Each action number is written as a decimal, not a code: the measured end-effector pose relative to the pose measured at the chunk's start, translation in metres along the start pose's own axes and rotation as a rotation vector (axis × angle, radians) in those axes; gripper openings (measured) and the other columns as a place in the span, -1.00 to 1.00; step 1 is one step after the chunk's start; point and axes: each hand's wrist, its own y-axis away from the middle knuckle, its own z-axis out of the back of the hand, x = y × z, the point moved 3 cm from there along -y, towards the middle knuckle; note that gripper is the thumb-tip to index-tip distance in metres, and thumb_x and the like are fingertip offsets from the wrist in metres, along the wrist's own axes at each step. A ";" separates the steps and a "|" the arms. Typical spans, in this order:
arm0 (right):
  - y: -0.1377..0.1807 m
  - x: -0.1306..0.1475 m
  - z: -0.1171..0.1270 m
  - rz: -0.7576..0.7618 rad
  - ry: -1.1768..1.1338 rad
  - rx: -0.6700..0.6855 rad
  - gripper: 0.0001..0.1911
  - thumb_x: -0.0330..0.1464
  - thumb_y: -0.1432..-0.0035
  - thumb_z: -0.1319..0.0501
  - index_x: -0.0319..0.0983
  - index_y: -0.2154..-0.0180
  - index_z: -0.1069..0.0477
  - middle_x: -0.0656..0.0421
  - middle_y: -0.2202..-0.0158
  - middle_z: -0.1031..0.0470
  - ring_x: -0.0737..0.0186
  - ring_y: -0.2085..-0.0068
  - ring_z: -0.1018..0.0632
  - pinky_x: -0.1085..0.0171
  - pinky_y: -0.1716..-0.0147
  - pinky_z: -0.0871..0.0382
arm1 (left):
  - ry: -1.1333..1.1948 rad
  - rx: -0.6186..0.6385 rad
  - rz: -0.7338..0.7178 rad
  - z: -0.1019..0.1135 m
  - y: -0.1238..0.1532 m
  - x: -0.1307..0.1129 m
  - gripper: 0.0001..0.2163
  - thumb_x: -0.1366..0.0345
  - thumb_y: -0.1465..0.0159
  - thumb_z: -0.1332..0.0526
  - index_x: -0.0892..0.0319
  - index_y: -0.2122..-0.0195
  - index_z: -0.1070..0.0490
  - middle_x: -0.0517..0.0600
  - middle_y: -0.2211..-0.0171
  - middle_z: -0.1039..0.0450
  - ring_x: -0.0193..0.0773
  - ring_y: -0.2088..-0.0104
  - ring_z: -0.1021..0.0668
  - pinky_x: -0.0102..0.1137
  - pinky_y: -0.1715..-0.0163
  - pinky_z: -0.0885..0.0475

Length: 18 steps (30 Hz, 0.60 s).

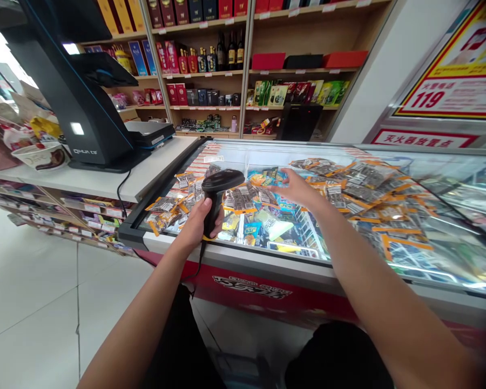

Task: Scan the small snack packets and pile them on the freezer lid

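My left hand [197, 222] is wrapped round the handle of a black barcode scanner [223, 181], held upright above the left part of a chest freezer's glass lid. A cord hangs from the scanner's handle. My right hand [297, 188] reaches over the middle of the lid, fingers stretched to the left and apart from the thumb, with no packet visibly gripped. Just left of its fingertips lie packets with orange edges [242, 198]. More such packets form a large pile [368, 186] to the right of my right hand. Through the glass show bagged goods [277, 226] in wire baskets.
A white counter [101, 181] at the left carries a black checkout terminal [93, 108] and a paper bowl [42, 156]. Shelves of boxes and bottles [230, 51] stand behind the freezer [251, 278]. A black speaker-like box [299, 122] stands beyond its back edge.
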 end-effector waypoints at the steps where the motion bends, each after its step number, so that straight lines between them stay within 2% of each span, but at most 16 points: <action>1: 0.003 0.002 -0.002 0.044 0.112 0.041 0.14 0.12 -0.08 -0.61 -0.16 -0.54 -0.34 -0.24 -0.35 -0.50 -0.22 -0.08 -0.69 -0.07 -0.08 -0.62 | -0.003 0.003 0.000 0.000 0.000 0.000 -0.43 -0.35 -0.40 -0.29 0.14 0.10 -0.41 -0.20 0.52 -0.32 -0.47 0.73 -0.28 -0.51 0.71 -0.11; 3: 0.013 0.009 -0.012 0.113 0.261 0.162 0.10 0.16 -0.17 -0.55 -0.03 -0.59 -0.30 -0.18 -0.48 -0.36 -0.28 -0.21 -0.64 -0.12 -0.25 -0.54 | -0.010 0.009 0.001 -0.001 0.000 0.000 -0.42 -0.36 -0.40 -0.29 0.15 0.08 -0.42 -0.20 0.52 -0.32 -0.46 0.73 -0.28 -0.51 0.71 -0.12; 5: 0.023 0.020 -0.027 0.129 0.339 0.243 0.02 0.16 -0.27 -0.47 0.04 -0.61 -0.28 -0.16 -0.53 -0.28 -0.31 -0.22 -0.65 -0.13 -0.25 -0.53 | -0.017 0.007 0.008 -0.002 0.000 -0.001 -0.41 -0.36 -0.40 -0.29 0.15 0.09 -0.42 -0.20 0.53 -0.31 -0.46 0.73 -0.27 -0.51 0.71 -0.11; 8: 0.033 0.040 -0.049 0.120 0.454 0.194 -0.04 0.18 -0.39 -0.34 0.01 -0.64 -0.23 -0.22 -0.52 -0.23 -0.39 -0.26 -0.61 -0.17 -0.23 -0.52 | -0.025 -0.009 0.028 -0.004 0.000 -0.003 -0.40 -0.38 -0.36 -0.32 0.14 0.12 -0.41 -0.20 0.53 -0.31 -0.46 0.73 -0.28 -0.50 0.70 -0.11; 12: 0.031 0.064 -0.077 0.160 0.488 0.159 -0.14 0.19 -0.48 -0.21 -0.08 -0.58 -0.31 -0.27 -0.52 -0.20 -0.46 -0.34 -0.53 -0.19 -0.23 -0.49 | -0.038 -0.016 0.034 -0.006 0.001 -0.006 -0.40 -0.39 -0.35 -0.33 0.14 0.18 -0.39 -0.19 0.53 -0.31 -0.47 0.73 -0.27 -0.50 0.69 -0.11; 15: 0.019 0.077 -0.097 0.216 0.487 0.159 -0.17 0.19 -0.49 -0.21 -0.11 -0.55 -0.34 -0.23 -0.51 -0.25 -0.43 -0.36 -0.49 -0.19 -0.32 -0.41 | -0.029 -0.038 0.014 -0.007 0.000 -0.008 -0.40 -0.39 -0.35 -0.32 0.13 0.26 -0.34 -0.19 0.53 -0.30 -0.49 0.73 -0.27 -0.50 0.69 -0.11; 18: 0.008 0.089 -0.120 0.289 0.504 0.100 -0.23 0.16 -0.49 -0.22 -0.14 -0.49 -0.41 -0.21 -0.48 -0.35 -0.44 -0.43 -0.38 -0.22 -0.39 -0.31 | -0.005 -0.051 0.001 -0.007 -0.001 -0.009 -0.40 -0.39 -0.33 -0.34 0.12 0.25 -0.34 -0.20 0.54 -0.30 -0.48 0.73 -0.25 -0.49 0.69 -0.10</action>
